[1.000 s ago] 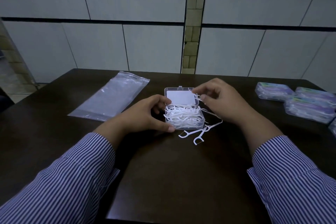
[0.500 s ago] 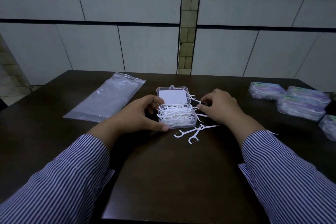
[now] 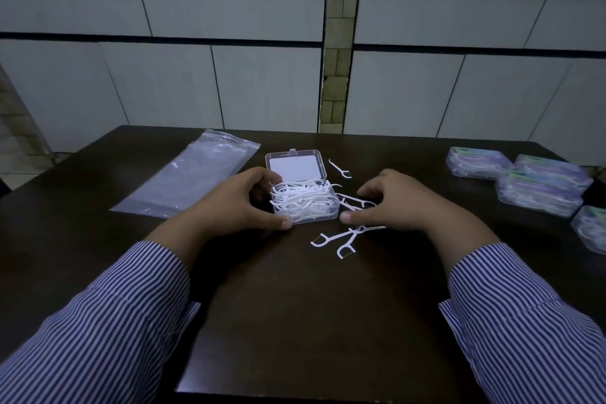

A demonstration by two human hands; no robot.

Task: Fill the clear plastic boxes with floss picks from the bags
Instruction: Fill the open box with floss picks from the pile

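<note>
A clear plastic box (image 3: 323,218) stands at the middle of the dark table with its lid (image 3: 295,167) folded back. A heap of white floss picks (image 3: 305,200) fills it above the rim. My left hand (image 3: 239,203) grips the box's left side, thumb at the front corner. Just right of the box, my right hand (image 3: 400,203) is lowered onto a few loose floss picks (image 3: 355,203), fingers curled over them and thumb close to the box's front right corner. More loose picks (image 3: 344,241) lie in front of that hand, and one single pick (image 3: 341,169) lies beside the lid.
A flat, nearly empty clear bag (image 3: 193,180) lies to the left of the box. Several closed, filled boxes (image 3: 541,190) are grouped at the table's right edge. A tiled wall rises behind the table.
My right hand has come down from the lid to the loose picks right of the box. One pick now lies beside the lid. My left hand has kept its hold.
</note>
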